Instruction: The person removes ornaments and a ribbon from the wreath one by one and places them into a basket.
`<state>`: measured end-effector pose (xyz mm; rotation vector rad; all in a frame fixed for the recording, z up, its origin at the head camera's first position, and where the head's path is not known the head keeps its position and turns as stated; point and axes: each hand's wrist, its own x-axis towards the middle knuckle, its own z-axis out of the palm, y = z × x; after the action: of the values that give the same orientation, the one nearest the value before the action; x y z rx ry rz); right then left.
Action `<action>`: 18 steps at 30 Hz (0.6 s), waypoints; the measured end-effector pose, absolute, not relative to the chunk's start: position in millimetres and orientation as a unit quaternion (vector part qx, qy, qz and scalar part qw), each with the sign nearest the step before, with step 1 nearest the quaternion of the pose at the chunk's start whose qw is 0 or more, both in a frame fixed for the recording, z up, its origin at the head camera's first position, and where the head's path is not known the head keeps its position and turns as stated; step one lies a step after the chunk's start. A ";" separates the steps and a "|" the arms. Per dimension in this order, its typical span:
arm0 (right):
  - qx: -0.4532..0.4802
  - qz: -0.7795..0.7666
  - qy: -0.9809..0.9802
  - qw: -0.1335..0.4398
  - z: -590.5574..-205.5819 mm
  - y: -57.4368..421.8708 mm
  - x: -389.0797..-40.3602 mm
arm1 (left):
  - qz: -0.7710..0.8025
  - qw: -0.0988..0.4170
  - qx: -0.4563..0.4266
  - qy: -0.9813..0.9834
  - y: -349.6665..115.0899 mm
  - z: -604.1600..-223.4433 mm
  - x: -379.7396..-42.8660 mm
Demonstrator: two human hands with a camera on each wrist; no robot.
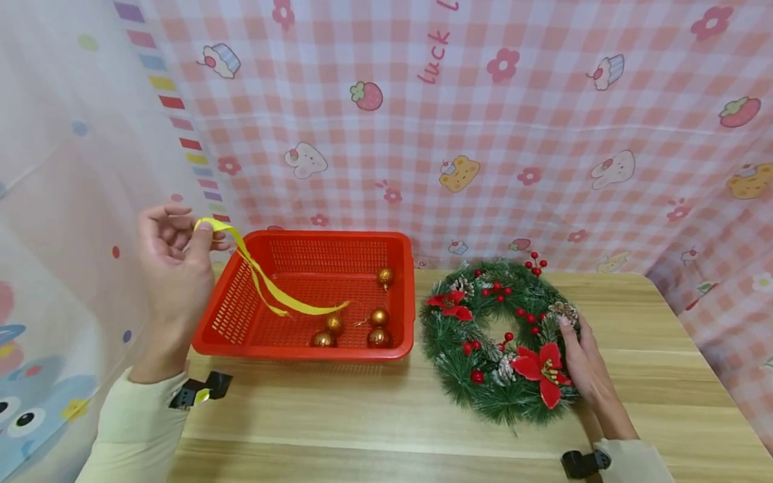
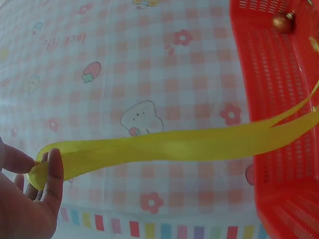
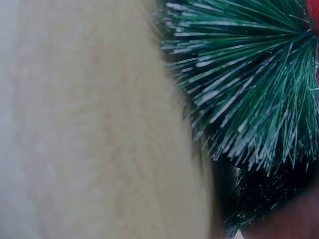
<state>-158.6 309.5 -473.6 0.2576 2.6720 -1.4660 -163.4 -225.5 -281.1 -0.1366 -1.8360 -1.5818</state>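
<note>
Between thumb and fingers, my left hand (image 1: 178, 258) pinches a yellow ribbon (image 1: 256, 270) near its fold, above the left end of the red basket (image 1: 304, 350). The ribbon's two tails hang down into the basket, over several gold ball ornaments (image 1: 379, 316). In the left wrist view the ribbon (image 2: 174, 146) stretches from the fingers toward the basket. My right hand (image 1: 586, 362) grips the right side of a green wreath (image 1: 461, 376), thumb on top near a pinecone. Red flowers, berries and frosted pinecones decorate it. The right wrist view shows mostly frosted green needles (image 3: 249, 89).
Basket and wreath stand side by side on a wooden table (image 1: 362, 422). A pink checked cloth (image 1: 386, 147) hangs behind, and a pale patterned curtain (image 1: 60, 201) hangs at the left. The basket's perforated walls rise around the ornaments.
</note>
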 end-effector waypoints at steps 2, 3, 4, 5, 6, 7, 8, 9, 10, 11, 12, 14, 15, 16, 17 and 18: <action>0.083 -0.480 0.872 0.040 -473.3 309.8 -158.9 | -0.590 0.350 -0.046 -0.726 -229.4 -282.4 -162.0; 0.083 -0.480 0.872 0.040 -473.4 310.0 -159.2 | -0.577 0.350 -0.042 -0.737 -230.9 -283.1 -161.6; 0.083 -0.481 0.872 0.040 -473.5 309.9 -159.3 | -0.563 0.350 -0.037 -0.748 -232.4 -283.7 -161.1; 0.083 -0.481 0.872 0.040 -473.6 309.9 -159.3 | -0.552 0.349 -0.034 -0.757 -233.8 -284.3 -160.6; 0.082 -0.482 0.872 0.038 -473.8 309.8 -159.2 | -0.542 0.346 -0.030 -0.765 -235.2 -285.1 -160.0; 0.083 -0.482 0.871 0.040 -474.0 309.9 -159.2 | -0.529 0.344 -0.026 -0.775 -236.6 -286.2 -159.3; 0.083 -0.482 0.871 0.041 -474.3 310.1 -159.1 | -0.522 0.341 -0.025 -0.782 -238.1 -287.3 -158.9; 0.083 -0.483 0.871 0.042 -474.6 310.3 -159.2 | -0.517 0.337 -0.023 -0.787 -239.4 -288.4 -158.5; 0.084 -0.482 0.871 0.041 -474.8 310.5 -159.0 | -0.513 0.334 -0.023 -0.790 -240.8 -289.6 -158.2; 0.083 -0.481 0.872 0.041 -474.8 310.6 -159.0 | -0.505 0.331 -0.020 -0.797 -242.1 -291.0 -157.8; 0.083 -0.481 0.872 0.041 -474.9 310.8 -159.1 | -0.497 0.329 -0.018 -0.803 -243.2 -292.4 -157.8; 0.082 -0.481 0.872 0.042 -474.9 311.0 -159.1 | -0.486 0.322 -0.014 -0.812 -244.7 -295.2 -158.1; 0.082 -0.482 0.871 0.042 -475.0 311.1 -159.1 | -0.478 0.319 -0.010 -0.819 -245.1 -296.7 -158.2; 0.081 -0.483 0.871 0.042 -474.9 311.2 -159.0 | -0.471 0.317 -0.007 -0.823 -245.2 -298.0 -158.5; 0.080 -0.484 0.871 0.041 -474.8 311.2 -159.0 | -0.465 0.312 -0.004 -0.828 -245.0 -299.2 -158.7; 0.078 -0.484 0.871 0.039 -474.8 311.4 -159.1 | -0.460 0.308 0.000 -0.833 -244.7 -300.6 -158.9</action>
<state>-159.1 311.4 -474.8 0.2404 2.6692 -1.4842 -158.9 -244.7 -300.6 -0.0007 -2.2020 -1.2169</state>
